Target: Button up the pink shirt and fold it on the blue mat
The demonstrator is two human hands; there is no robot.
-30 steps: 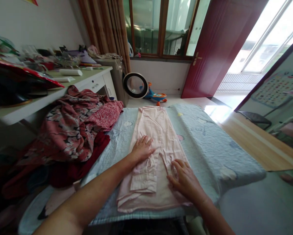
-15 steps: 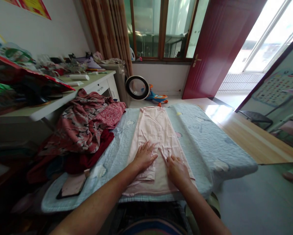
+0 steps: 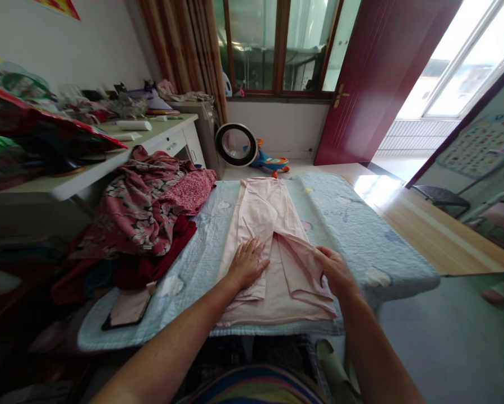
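A pale pink garment (image 3: 263, 216) lies lengthwise on a light blue quilted pad (image 3: 352, 230) in front of me. My left hand (image 3: 246, 262) rests flat on the garment's left sleeve, fingers spread. At the garment's right edge, my right hand (image 3: 334, 270) grips a fold of the pink cloth and lifts it a little off the pad.
A heap of red and floral clothes (image 3: 144, 207) covers the pad's left side. A dark phone (image 3: 128, 310) lies near the pad's front left corner. A cluttered white desk (image 3: 109, 151) stands at left. A round fan (image 3: 236, 145) and a toy sit on the floor beyond.
My right hand went from lying flat on the garment's middle to its right edge and took hold of a fold, raising it. My left hand stayed pressed on the left sleeve.
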